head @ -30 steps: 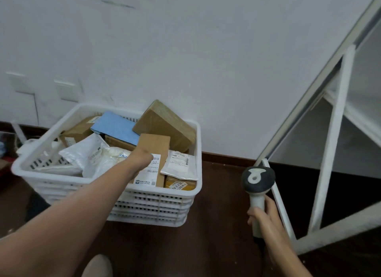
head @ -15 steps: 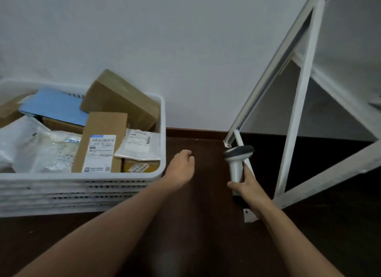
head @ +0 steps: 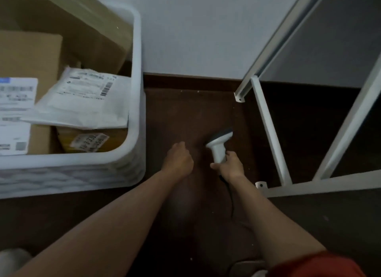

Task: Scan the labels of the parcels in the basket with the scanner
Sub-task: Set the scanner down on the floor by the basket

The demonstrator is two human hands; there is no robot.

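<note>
White wall (head: 195,29), dark skirting board (head: 185,80), dark brown floor (head: 185,116), white metal rack frame (head: 270,132), dim light

White crate (head: 137,70) of cardboard boxes (head: 31,56) and a labelled mailer (head: 82,105), white metal frame (head: 268,128) alongside

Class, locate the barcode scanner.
Head view, just right of centre: the right hand grips the barcode scanner, between the white crate and the rack frame.
</note>
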